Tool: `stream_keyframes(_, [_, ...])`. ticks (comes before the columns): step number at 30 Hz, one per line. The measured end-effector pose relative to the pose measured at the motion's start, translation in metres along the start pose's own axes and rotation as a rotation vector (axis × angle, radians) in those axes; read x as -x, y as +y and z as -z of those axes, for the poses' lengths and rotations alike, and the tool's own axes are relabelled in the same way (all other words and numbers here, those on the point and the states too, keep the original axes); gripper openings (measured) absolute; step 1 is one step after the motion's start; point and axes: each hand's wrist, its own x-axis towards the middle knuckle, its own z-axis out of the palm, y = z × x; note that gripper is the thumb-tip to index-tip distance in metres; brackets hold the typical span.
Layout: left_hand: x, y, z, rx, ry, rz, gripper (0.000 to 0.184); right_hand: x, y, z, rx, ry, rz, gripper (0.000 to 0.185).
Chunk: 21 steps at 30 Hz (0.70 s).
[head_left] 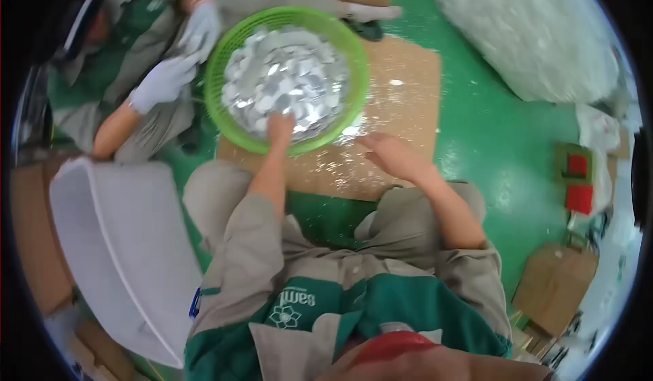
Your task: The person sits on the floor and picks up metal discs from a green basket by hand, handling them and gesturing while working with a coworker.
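A round green plastic basket (362, 75) stands on a flat sheet of cardboard, filled with many small shiny silver pieces (289, 75) whose exact kind I cannot make out. My left hand (280, 129) reaches over the near rim and touches the pieces at the front of the heap. Its fingertips are blurred and partly hidden, so a grip does not show. To the right of the basket, my right hand (393, 156) hovers above the cardboard (401, 102), fingers stretched out and holding nothing visible. Bright flecks lie scattered on the cardboard.
A co-worker's white-gloved hands (166, 81) are close together left of the basket. A large pale grey bin (136, 245) stands at my left. Clear plastic bags (537, 41) lie at the far right, with red blocks (579, 199) and a cardboard box (556, 287) nearer.
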Motion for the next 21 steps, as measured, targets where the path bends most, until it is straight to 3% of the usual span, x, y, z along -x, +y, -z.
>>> stream_keyframes(2, [0.014, 0.017, 0.018, -0.070, -0.079, -0.001, 0.042, -0.001, 0.017, -0.011, 0.047, 0.043, 0.071, 0.038])
stream_keyframes(7, [0.000, -0.007, 0.015, -0.215, -0.138, 0.011, 0.036, 0.007, 0.011, 0.005, 0.042, 0.031, -0.017, 0.034])
stream_keyframes(9, [-0.026, -0.013, -0.005, -0.076, 0.016, -0.053, 0.029, 0.005, 0.018, 0.003, 0.093, 0.008, -0.011, 0.035])
stream_keyframes(11, [-0.026, -0.011, -0.008, -0.005, 0.111, -0.183, 0.037, 0.005, 0.019, 0.000, 0.074, -0.038, -0.060, 0.034])
stream_keyframes(12, [-0.012, 0.023, 0.013, 0.172, 0.015, -0.033, 0.029, 0.005, 0.020, -0.001, 0.062, -0.059, -0.072, 0.034])
stream_keyframes(14, [-0.014, 0.051, 0.008, 0.963, -0.254, 0.124, 0.025, 0.007, 0.021, 0.002, 0.058, -0.079, -0.087, 0.035])
stream_keyframes(15, [-0.010, 0.066, 0.011, 1.168, -0.325, 0.048, 0.028, 0.008, 0.017, 0.003, 0.062, -0.076, -0.079, 0.035])
stream_keyframes(16, [-0.034, 0.050, -0.018, 1.044, -0.370, -0.010, 0.034, 0.007, 0.013, 0.004, 0.063, -0.067, -0.066, 0.035])
stream_keyframes(17, [0.010, 0.106, 0.050, 0.982, -0.370, 0.141, 0.040, 0.004, 0.011, 0.001, 0.067, -0.087, -0.035, 0.035])
stream_keyframes(18, [0.012, 0.111, 0.051, 1.486, -0.597, 0.104, 0.043, 0.004, 0.012, -0.003, 0.064, -0.087, -0.023, 0.035])
stream_keyframes(21, [0.007, 0.120, 0.056, 1.693, -0.777, 0.061, 0.040, 0.009, 0.010, 0.003, 0.081, -0.083, -0.041, 0.035])
